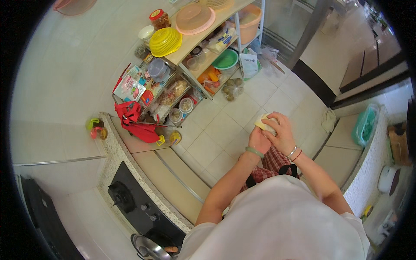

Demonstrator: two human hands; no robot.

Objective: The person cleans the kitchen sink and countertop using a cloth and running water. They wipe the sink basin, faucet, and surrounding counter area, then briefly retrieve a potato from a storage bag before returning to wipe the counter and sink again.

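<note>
Pale tiled floor [219,136] stretches between a speckled left counter [110,143] and a right counter [366,177], both curving toward the rim, and runs up to a dark door sill [314,82]. A crowded shelf [229,12] borders it at the far left, where a clear bag [232,89] of round things sits on the tiles. A black stove [138,203] is set into the left counter, and a red bag [138,125] hangs over that counter's far end. Both hands are together in front of the white shirt [277,221], over the floor and well apart from either counter. The left hand [258,141] is partly cupped, palm up, beneath a pale yellow lump [263,122]; the right hand [281,130] curls over the lump, fingers bent and touching it. The fingers cover much of the lump, so its full shape and kind cannot be told. The shirt hides part of the checked trousers [273,160], and the picture's edge cuts off a metal pan [149,248].
</note>
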